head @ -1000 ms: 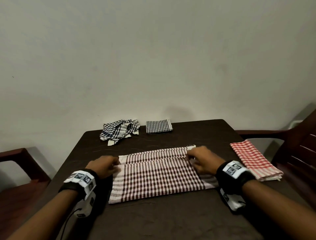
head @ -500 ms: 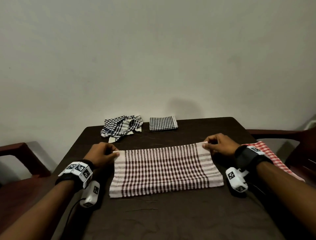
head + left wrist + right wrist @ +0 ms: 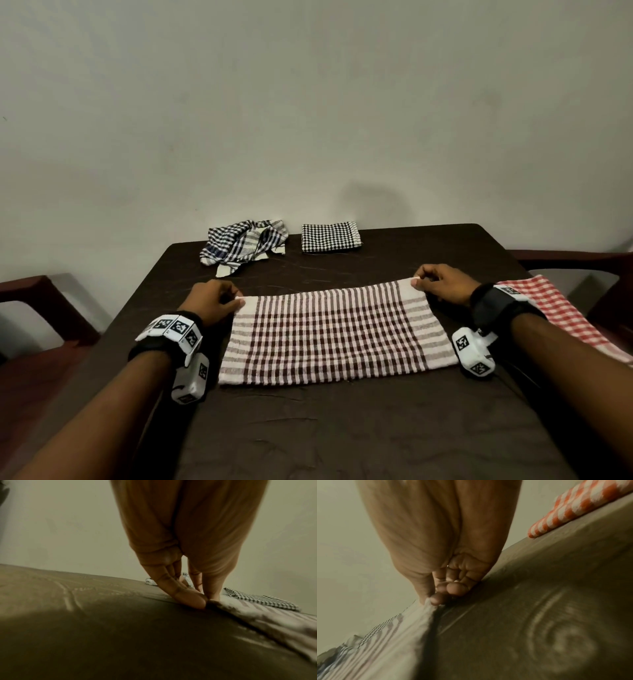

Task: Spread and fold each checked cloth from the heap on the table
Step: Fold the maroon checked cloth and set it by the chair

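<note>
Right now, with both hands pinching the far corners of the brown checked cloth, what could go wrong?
The left hand and right hand pinch only the corner tips of the brown checked cloth, so a corner may slip and the fold come out skewed. The right forearm lies over the red checked cloth near the table edge and could drag it off.

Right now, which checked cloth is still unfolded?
The crumpled blue-and-black checked cloth at the table's far left; the others lie flat or folded.

On the table (image 3: 342, 428) a spread cloth (image 3: 329, 329) lies centre, heap (image 3: 245, 245) behind-left (folded cloth (image 3: 330, 237) just right).
</note>
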